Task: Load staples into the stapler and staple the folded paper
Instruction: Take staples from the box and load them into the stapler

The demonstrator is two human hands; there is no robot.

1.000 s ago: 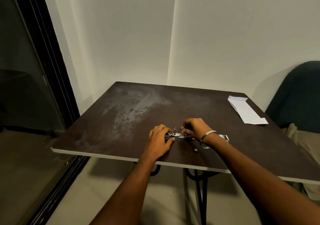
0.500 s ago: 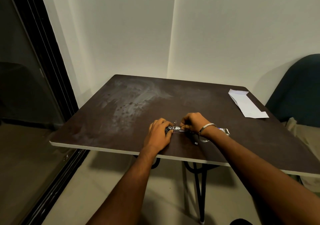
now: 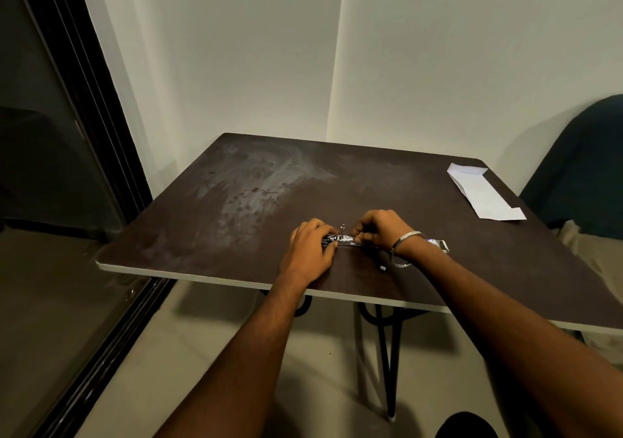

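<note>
A small metal stapler (image 3: 341, 240) lies opened on the dark table (image 3: 236, 208), near its front edge. My left hand (image 3: 308, 250) grips the stapler's left end. My right hand (image 3: 382, 230), with a metal bangle on the wrist, pinches at the stapler's right part with fingers closed; whether staples are between them is too small to tell. A thin pin stands up from the stapler between my hands. The folded white paper (image 3: 482, 193) lies at the table's far right edge, well away from both hands.
A small staple box (image 3: 440, 245) lies just right of my right wrist, and a tiny white bit (image 3: 382, 268) sits near the front edge. A dark chair (image 3: 580, 167) stands to the right, a glass door frame (image 3: 84, 100) to the left.
Both hands stay on the stapler with only slight finger shifts. The view has tilted, so the table sits a little lower and closer in the picture.
</note>
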